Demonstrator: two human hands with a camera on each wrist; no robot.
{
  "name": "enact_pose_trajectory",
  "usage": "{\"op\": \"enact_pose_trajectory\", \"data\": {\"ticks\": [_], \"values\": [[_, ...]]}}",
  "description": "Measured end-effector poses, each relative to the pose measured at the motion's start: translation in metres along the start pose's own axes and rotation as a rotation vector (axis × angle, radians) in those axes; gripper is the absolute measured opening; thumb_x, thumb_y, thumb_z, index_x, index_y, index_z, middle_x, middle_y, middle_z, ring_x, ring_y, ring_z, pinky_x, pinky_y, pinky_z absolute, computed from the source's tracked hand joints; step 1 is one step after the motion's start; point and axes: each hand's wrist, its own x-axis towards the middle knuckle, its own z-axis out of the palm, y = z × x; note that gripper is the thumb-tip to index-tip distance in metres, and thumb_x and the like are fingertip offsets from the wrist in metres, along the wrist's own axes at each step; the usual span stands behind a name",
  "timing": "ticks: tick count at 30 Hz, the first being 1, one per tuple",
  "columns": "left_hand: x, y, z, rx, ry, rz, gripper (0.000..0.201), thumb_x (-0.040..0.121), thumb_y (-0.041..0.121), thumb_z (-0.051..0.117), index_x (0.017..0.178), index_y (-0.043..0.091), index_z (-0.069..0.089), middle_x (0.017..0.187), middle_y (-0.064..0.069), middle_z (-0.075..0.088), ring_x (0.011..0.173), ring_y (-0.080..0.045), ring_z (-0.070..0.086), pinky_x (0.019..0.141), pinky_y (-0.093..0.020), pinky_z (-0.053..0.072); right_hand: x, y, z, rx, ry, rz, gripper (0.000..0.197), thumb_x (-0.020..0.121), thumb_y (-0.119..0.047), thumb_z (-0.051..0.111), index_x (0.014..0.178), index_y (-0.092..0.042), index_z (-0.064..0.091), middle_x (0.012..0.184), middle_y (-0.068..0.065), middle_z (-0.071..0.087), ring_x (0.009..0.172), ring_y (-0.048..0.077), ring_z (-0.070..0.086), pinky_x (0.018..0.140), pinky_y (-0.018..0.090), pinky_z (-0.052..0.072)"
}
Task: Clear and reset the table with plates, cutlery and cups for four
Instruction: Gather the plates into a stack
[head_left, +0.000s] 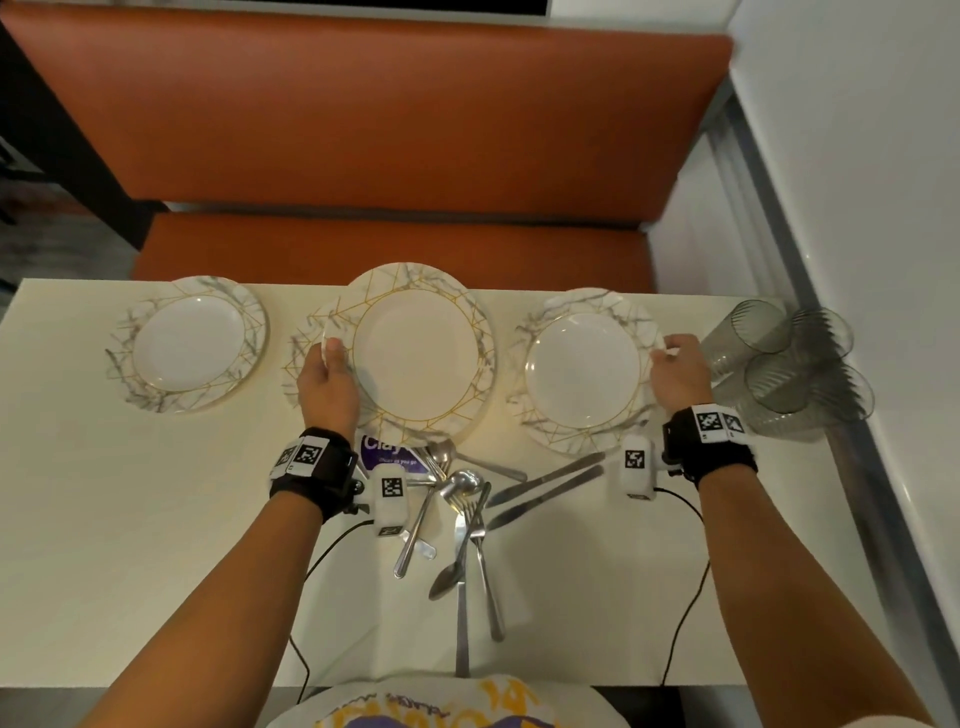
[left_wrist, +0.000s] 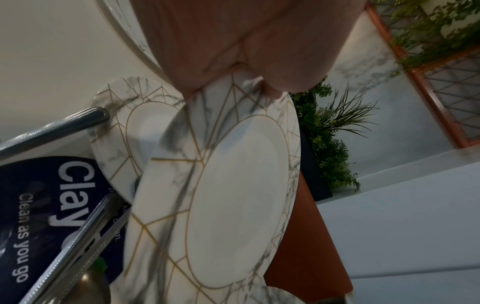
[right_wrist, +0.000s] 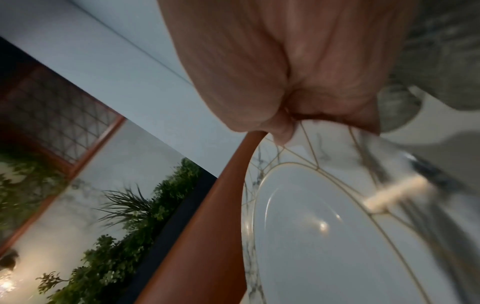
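Behind the cream table (head_left: 130, 519) an orange bench (head_left: 363, 130) is running along the far edge, with a white wall on our right. We are gripping the left rim of the raised plate (head_left: 415, 358) with our left hand (head_left: 327, 384), fingers and thumb curling round its edge; the left wrist view is showing that plate (left_wrist: 233, 205) tilting above the table, with our palm (left_wrist: 246, 41) pinching its marbled rim. Another plate (head_left: 306, 338) is lying partly hidden beneath it. Our right hand (head_left: 680, 369) is pinching the right rim of the right plate (head_left: 582, 374), and the right wrist view is showing our thumb and fingers closing on that rim (right_wrist: 324, 131); whether this plate is lifting off the table we cannot tell. Further left, the left plate (head_left: 189, 345) is sitting flat near the far edge, well apart from both hands. Just beside our right hand, four smoky cups (head_left: 789, 364) are lying in a cluster at the table's right end. Nearer us, between our forearms, a heap of cutlery (head_left: 457, 519) is resting in a tangle, spoons, forks and knives crossing one another, partly over a purple card (head_left: 384, 454).
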Motion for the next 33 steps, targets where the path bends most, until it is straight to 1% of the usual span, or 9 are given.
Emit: {"op": "enact_pose_trajectory", "data": {"ticks": [5, 8, 11, 15, 21, 25, 27, 30, 33], "values": [[0.002, -0.01, -0.009, 0.009, -0.026, 0.016, 0.049, 0.109, 0.043, 0.039, 0.145, 0.013, 0.053, 0.146, -0.002, 0.055, 0.132, -0.015, 0.048, 0.112, -0.032, 0.037, -0.013, -0.026, -0.033, 0.05, 0.122, -0.128, 0.026, 0.104, -0.011, 0.041, 0.129, -0.011, 0.049, 0.108, 0.008, 0.055, 0.093, 0.025, 0.054, 0.079, 0.032, 0.041], [0.001, -0.018, -0.017, -0.036, -0.055, -0.033, 0.045, 0.109, 0.041, 0.041, 0.14, 0.012, 0.057, 0.138, 0.001, 0.058, 0.128, -0.014, 0.05, 0.107, -0.03, 0.037, -0.028, -0.04, -0.023, 0.008, 0.081, -0.172, 0.025, 0.104, -0.015, 0.042, 0.127, -0.014, 0.052, 0.107, 0.005, 0.056, 0.093, 0.023, 0.053, 0.081, 0.032, 0.041], [0.003, -0.029, -0.027, -0.108, -0.085, -0.156, 0.052, 0.107, 0.044, 0.046, 0.148, 0.013, 0.052, 0.15, -0.003, 0.053, 0.14, -0.021, 0.047, 0.119, -0.039, 0.035, -0.046, -0.047, 0.011, 0.033, -0.017, -0.194, 0.025, 0.102, -0.014, 0.044, 0.124, -0.016, 0.055, 0.108, 0.005, 0.059, 0.093, 0.026, 0.057, 0.078, 0.033, 0.044], [0.012, -0.038, -0.053, -0.179, -0.128, -0.331, 0.054, 0.104, 0.046, 0.049, 0.144, 0.012, 0.055, 0.149, -0.022, 0.053, 0.137, -0.041, 0.05, 0.116, -0.054, 0.039, -0.079, -0.055, 0.071, 0.076, -0.115, -0.16, 0.022, 0.1, -0.018, 0.046, 0.117, -0.023, 0.058, 0.12, 0.012, 0.063, 0.101, 0.033, 0.062, 0.085, 0.04, 0.053], [0.043, -0.052, -0.109, -0.17, -0.165, -0.46, 0.048, 0.108, 0.045, 0.042, 0.141, 0.014, 0.057, 0.136, -0.008, 0.058, 0.116, -0.027, 0.054, 0.101, -0.039, 0.044, -0.141, -0.079, 0.158, 0.106, -0.143, -0.119, 0.025, 0.103, -0.016, 0.043, 0.124, -0.013, 0.055, 0.123, 0.013, 0.062, 0.109, 0.031, 0.058, 0.095, 0.04, 0.049], [0.061, -0.058, -0.145, -0.135, -0.185, -0.536, 0.052, 0.107, 0.043, 0.047, 0.143, 0.006, 0.054, 0.142, -0.015, 0.057, 0.131, -0.035, 0.053, 0.107, -0.046, 0.044, -0.18, -0.093, 0.213, 0.085, -0.194, -0.053, 0.029, 0.106, -0.017, 0.04, 0.132, -0.011, 0.05, 0.125, 0.017, 0.061, 0.1, 0.025, 0.054, 0.086, 0.028, 0.04], [0.067, -0.059, -0.159, -0.182, -0.212, -0.566, 0.053, 0.106, 0.045, 0.047, 0.146, 0.009, 0.054, 0.145, -0.014, 0.056, 0.135, -0.036, 0.052, 0.106, -0.045, 0.046, -0.197, -0.101, 0.237, 0.083, -0.22, -0.017, 0.033, 0.105, -0.016, 0.04, 0.136, -0.012, 0.05, 0.13, 0.017, 0.06, 0.109, 0.029, 0.057, 0.086, 0.026, 0.039], [0.077, -0.06, -0.178, -0.246, -0.259, -0.554, 0.059, 0.104, 0.051, 0.045, 0.155, 0.02, 0.042, 0.159, -0.001, 0.041, 0.148, -0.031, 0.037, 0.118, -0.046, 0.031, -0.217, -0.113, 0.265, 0.059, -0.224, 0.007, 0.039, 0.105, -0.013, 0.041, 0.141, -0.016, 0.053, 0.138, 0.014, 0.059, 0.125, 0.031, 0.055, 0.097, 0.029, 0.043], [0.1, -0.078, -0.197, -0.341, -0.305, -0.531, 0.071, 0.08, 0.061, 0.067, 0.144, 0.032, 0.054, 0.155, 0.005, 0.05, 0.142, -0.026, 0.046, 0.118, -0.054, 0.033, -0.226, -0.126, 0.283, 0.069, -0.168, 0.036, 0.038, 0.104, -0.015, 0.045, 0.138, -0.018, 0.06, 0.141, 0.011, 0.059, 0.129, 0.031, 0.055, 0.109, 0.035, 0.044]]}}
